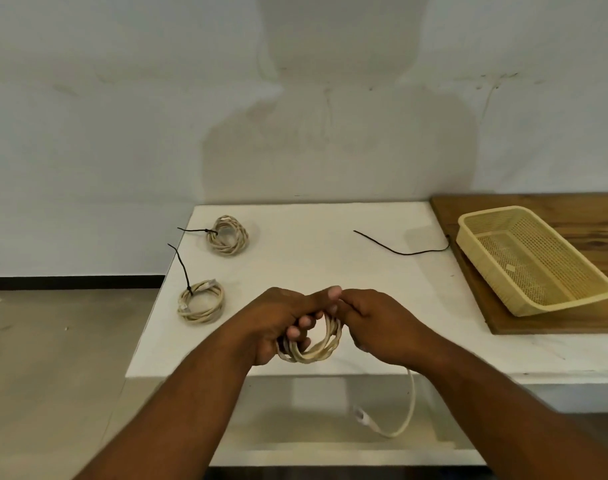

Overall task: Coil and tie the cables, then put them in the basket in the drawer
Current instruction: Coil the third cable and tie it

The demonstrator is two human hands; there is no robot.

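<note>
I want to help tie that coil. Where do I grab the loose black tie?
Probably pinch the tie at its left end, from above: it lies flat on the table, and that end is free, while the right end meets the board.

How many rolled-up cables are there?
3: far coil at the table's back left, near coil by its left edge, held coil in the left hand and right hand.

White table carries a wooden board. Just left of it lies a black tie; well left, far coil and near coil, both tied.
</note>
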